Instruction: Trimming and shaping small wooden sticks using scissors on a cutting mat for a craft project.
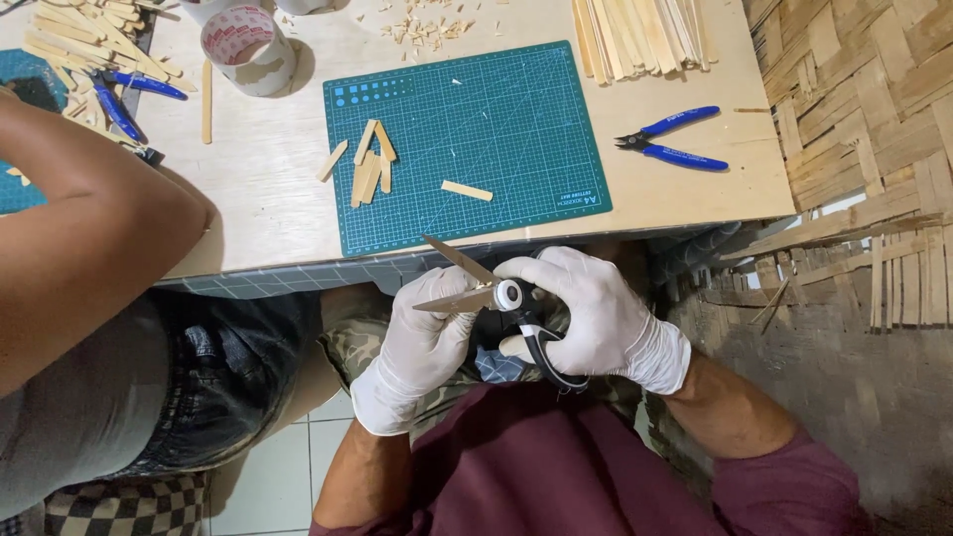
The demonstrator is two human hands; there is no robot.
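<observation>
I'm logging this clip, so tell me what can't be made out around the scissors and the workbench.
- Head view: black-handled scissors, the handle loops are covered by the white-gloved right hand.
- Whether the white-gloved left hand holds anything small at the blades: too small to tell.
- Roll of tape and pale wooden strip bundle: cut off by the top edge.
- Neighbouring person's bare arm: hand is out of frame.

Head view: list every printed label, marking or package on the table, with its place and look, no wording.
Cutting mat: middle of the table, green rectangle with pale grid lines, small pale squares in its top left corner and pale print in its bottom right corner.
Tape roll: top left, standing white ring with red print around it.
No screens or signs.
</observation>
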